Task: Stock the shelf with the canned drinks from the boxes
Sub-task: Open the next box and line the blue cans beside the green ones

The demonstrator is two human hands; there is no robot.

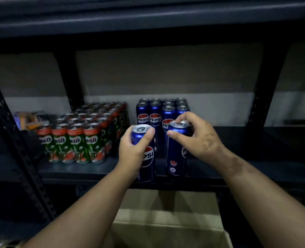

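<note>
Below, open cardboard box (169, 228), contents unseen

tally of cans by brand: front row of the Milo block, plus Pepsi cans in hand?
Milo cans, front row: 4
Pepsi cans in hand: 2, one in the left hand, one in the right hand
Total: 6
Rows behind are too blurred and hidden to count.
</note>
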